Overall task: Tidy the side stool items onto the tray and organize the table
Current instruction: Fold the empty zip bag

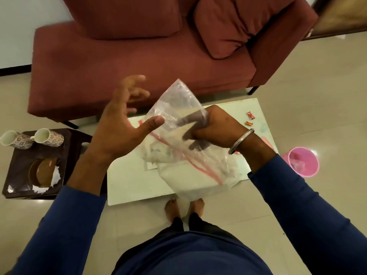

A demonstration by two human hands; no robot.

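Right hand (213, 128): fingers curled round the clear plastic bag (184, 139), gripping it from the right; fingertips seen only dimly through the film. A metal bangle (241, 140) sits on the wrist.
Left hand (123, 118): spread and relaxed, palm turned toward the bag, holding nothing; thumb tip just at the bag's left edge, contact hard to judge; fingertips blurred.
Clear plastic bag: held up above the worktop (131, 183); long axis runs from upper left, toward the sofa, down to lower right, toward the person. A pink zip strip (178, 153) crosses it diagonally. Contents pale and folded, not identifiable.
Hidden: the bag and both hands cover most of the worktop's middle; pale papers under the bag show only in part. The bag's lower end overlaps the person's bare feet (184, 207).
Worktop: pale, low, rectangular, in front of the sofa; two small sweet wrappers (250, 119) lie on it to the right of the bag.
Side stool (17, 165): dark, left of the worktop; carries two patterned mugs (32, 136) lying on their sides, a brown plate (42, 171), and torn white paper (54, 175) beside the plate.
Pink bin (303, 161): on the floor right of the worktop, something clear inside.
Sofa (129, 60): dark red, beyond the worktop, with cushions.
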